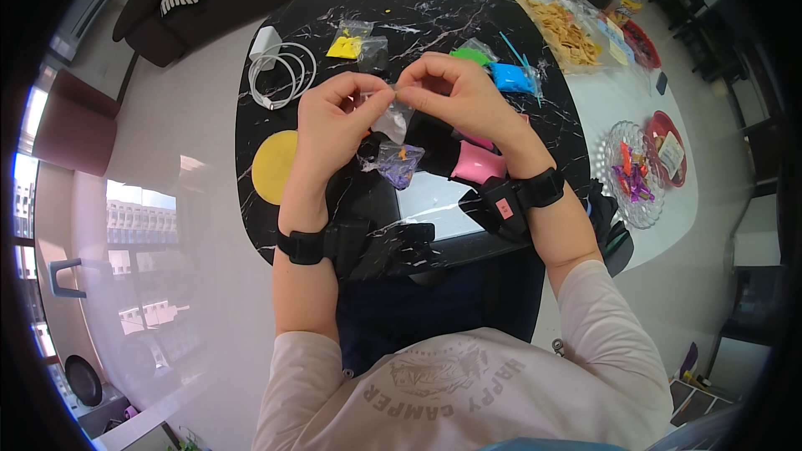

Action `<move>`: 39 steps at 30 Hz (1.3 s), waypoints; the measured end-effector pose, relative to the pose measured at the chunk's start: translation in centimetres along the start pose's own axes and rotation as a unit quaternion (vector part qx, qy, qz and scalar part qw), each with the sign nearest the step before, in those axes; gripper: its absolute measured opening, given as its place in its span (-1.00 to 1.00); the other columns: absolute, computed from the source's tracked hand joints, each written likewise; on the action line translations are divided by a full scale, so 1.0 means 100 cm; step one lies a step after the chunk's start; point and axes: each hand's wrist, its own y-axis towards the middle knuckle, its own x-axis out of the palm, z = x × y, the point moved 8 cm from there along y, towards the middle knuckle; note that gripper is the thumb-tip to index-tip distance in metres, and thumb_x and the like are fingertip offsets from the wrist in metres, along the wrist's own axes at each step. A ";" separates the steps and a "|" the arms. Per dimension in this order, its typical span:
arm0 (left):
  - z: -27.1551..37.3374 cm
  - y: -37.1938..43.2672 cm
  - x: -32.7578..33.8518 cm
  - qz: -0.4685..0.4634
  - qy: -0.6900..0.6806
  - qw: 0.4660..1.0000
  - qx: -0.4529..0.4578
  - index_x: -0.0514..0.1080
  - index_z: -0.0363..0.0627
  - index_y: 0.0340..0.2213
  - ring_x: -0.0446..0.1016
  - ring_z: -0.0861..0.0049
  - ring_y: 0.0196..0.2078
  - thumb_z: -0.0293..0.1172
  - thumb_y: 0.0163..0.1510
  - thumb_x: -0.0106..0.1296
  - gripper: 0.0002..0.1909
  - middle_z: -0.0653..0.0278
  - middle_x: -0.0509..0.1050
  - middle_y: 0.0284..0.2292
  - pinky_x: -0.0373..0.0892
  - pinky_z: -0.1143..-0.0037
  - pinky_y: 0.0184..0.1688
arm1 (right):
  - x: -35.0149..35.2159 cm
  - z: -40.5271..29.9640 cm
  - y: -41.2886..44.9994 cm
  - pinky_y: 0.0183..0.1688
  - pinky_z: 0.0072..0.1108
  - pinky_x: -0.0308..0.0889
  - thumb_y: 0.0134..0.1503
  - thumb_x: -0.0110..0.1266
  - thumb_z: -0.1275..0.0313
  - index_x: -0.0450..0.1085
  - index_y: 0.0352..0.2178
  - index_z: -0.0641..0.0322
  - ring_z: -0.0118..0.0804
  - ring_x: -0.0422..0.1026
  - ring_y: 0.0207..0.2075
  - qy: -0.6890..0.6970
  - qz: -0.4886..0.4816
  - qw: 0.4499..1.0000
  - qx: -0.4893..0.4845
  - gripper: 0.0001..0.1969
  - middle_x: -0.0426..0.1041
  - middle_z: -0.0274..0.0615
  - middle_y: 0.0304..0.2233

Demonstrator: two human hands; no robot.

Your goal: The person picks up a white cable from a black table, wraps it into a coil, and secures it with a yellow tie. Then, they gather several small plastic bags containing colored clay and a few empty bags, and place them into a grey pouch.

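My left hand (335,116) and my right hand (454,91) meet above the black marbled table (301,12), pinching the top edge of a small clear plastic bag (395,124) between thumbs and fingers. Something white sits in the lower part of that bag. Just below it lies another clear bag (401,164) with purple and a bit of orange material. A pink packet (479,161) is under my right wrist. Past my right hand are a green packet (471,55) and a blue packet (512,77). Farther off lies a bag of yellow material (344,46) beside a clear bag (374,53).
A yellow disc (274,167) lies left of my left hand, below a white charger (266,44) with coiled cable (307,66). Thin blue sticks (514,49) lie at the right. On the white side table (586,100) are a bag of snacks (561,34) and a glass candy dish (633,213).
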 end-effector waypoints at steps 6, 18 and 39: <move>0.003 0.000 0.006 -0.024 -0.001 1.000 0.011 0.55 -0.21 -0.45 0.28 0.86 -0.60 -0.44 -0.08 0.21 -0.88 0.48 0.43 -0.63 0.18 0.75 -0.57 | -0.003 -0.012 -0.003 -0.40 -0.73 0.24 0.05 0.11 0.44 0.39 -0.43 0.30 -0.63 0.30 -0.46 -0.097 -0.007 0.995 -0.035 -0.88 0.34 -0.40 -0.49; -0.010 -0.003 0.018 -0.077 0.039 0.992 -0.090 0.51 -0.24 -0.22 0.35 0.83 -0.55 -0.43 0.05 0.08 -0.76 0.41 0.49 -0.51 0.31 0.75 -0.48 | -0.166 -0.003 -0.030 -0.40 -0.55 0.34 -0.01 0.16 0.21 0.48 -0.37 0.34 -0.37 0.45 -0.48 -0.396 0.209 0.885 0.128 -0.66 0.50 -0.17 -0.54; 0.015 -0.003 0.003 0.016 0.156 0.985 0.075 0.50 -0.20 -0.25 0.34 0.73 -0.51 -0.41 -0.03 0.15 -0.74 0.32 0.45 -0.38 0.29 0.68 -0.43 | -0.160 0.011 -0.037 -0.31 -0.35 0.37 -0.05 0.07 0.19 0.50 -0.45 0.27 0.02 0.49 -0.39 -0.573 0.173 0.763 0.246 -0.68 0.50 0.04 -0.49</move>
